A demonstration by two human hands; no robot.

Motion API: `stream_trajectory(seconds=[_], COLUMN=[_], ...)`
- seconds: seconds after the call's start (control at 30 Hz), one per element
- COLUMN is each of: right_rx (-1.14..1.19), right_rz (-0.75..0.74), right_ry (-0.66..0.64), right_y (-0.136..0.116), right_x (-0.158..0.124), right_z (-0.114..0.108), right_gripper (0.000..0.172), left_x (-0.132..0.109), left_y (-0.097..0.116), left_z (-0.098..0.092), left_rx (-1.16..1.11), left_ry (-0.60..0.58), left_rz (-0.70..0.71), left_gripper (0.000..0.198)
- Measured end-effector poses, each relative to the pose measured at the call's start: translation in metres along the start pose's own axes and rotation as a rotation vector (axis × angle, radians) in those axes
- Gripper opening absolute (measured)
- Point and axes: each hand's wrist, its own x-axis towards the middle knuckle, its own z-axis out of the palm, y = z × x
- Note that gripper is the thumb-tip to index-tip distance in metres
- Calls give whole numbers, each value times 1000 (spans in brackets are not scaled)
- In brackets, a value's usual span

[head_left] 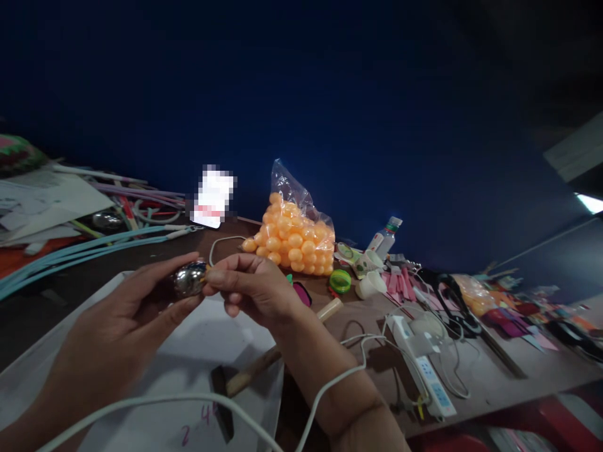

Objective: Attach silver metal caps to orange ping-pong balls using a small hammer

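A shiny silver ball point(190, 280) is gripped between the thumb and fingers of my left hand point(127, 320). At the ball's right side, my right hand point(254, 285) is closed in a pinch on a small orange bit point(206, 274), too small to name. It touches the ball or lies very close to it. Below both hands, a white board point(188, 358) carries handwritten pink figures. A hammer with a wooden handle point(252, 371) lies across the board's edge, partly hidden by my right forearm.
A clear bag of orange balls point(296, 242) stands behind my hands, near a lit phone point(213, 198). To the right are a green ball point(340, 281), a white cup point(370, 285), a bottle point(387, 237) and a power strip point(421, 367). A white cable point(188, 398) crosses the foreground.
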Motion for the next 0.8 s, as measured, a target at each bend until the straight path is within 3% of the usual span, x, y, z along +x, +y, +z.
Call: stream_trajectory(seconds=[0.4, 0.6, 0.8], right_rx=[2, -2, -6], right_rz=[14, 25, 22], right_ry=[-8, 15, -5], right_y=[1, 5, 7], right_x=[2, 5, 8], right_z=[-2, -4, -6], right_gripper=[32, 40, 43], left_x=[0, 2, 3], left_y=[0, -9, -15], left_z=[4, 9, 10], left_rx=[-48, -238, -272], left_ry=[56, 10, -6], left_rz=[34, 8, 31], left_gripper=[51, 50, 47])
